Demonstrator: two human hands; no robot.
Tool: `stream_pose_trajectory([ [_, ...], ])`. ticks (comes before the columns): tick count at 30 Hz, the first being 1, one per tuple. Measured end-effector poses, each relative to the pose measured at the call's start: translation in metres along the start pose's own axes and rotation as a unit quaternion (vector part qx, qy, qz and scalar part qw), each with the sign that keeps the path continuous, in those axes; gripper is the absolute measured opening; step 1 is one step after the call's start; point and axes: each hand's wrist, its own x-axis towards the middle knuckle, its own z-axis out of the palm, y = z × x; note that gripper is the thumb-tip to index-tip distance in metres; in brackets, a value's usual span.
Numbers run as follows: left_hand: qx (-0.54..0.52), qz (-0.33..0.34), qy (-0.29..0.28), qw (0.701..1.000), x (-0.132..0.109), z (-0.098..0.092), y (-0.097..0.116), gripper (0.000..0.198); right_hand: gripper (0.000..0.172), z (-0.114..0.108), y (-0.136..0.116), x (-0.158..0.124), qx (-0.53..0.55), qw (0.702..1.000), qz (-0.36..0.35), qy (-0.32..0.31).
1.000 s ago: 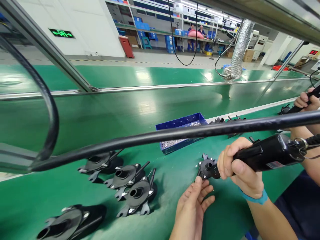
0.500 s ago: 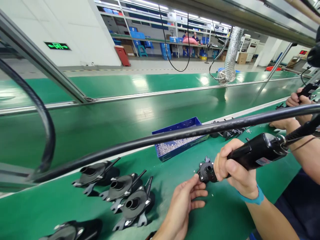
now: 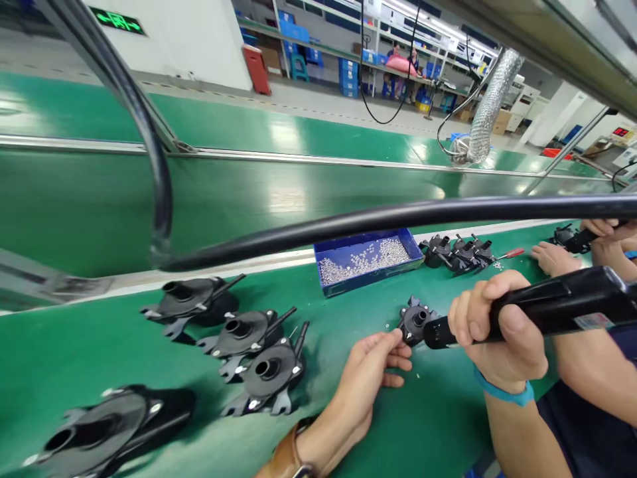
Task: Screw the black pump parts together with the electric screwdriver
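Note:
A small black round housing (image 3: 417,318) with a short tube on top lies on the green work surface. My left hand (image 3: 371,368) pinches its left edge between thumb and fingers, the other fingers half spread. In my right hand (image 3: 495,325) is a black electric screwdriver (image 3: 557,302), its fingers wrapped round the body and its nose pointing left, just right of the housing. Several similar black housings stand to the left, the nearest one (image 3: 269,372) beyond my left wrist. A blue tray (image 3: 338,289) of small metal screws sits behind the housing.
A thick black cable (image 3: 298,236) crosses the view above the tray. Further right are more black housings (image 3: 462,252), a red-handled tool (image 3: 512,253) and a co-worker's hands (image 3: 555,257) on another part. A metal rail (image 3: 298,158) and a foil duct (image 3: 490,109) lie beyond.
The screwdriver in my right hand has drawn back to the right from the housing, uncovering more of it. My left hand stays at the housing. The view has shifted, showing more housings beside the tray.

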Motion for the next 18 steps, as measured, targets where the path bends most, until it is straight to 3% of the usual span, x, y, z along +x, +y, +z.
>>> stream_pose_trajectory([
  [9, 0.001, -0.004, -0.006, 1.0, 0.004, 0.004, -0.006, 0.037, 0.012, -0.003, 0.01, 0.005, -0.037, 0.999, -0.01, 0.021],
  [18, -0.185, -0.046, 0.046, 0.981, -0.012, 0.021, -0.016, 0.022, 0.01, -0.006, 0.015, -0.002, -0.037, 0.999, -0.012, -0.004],
])
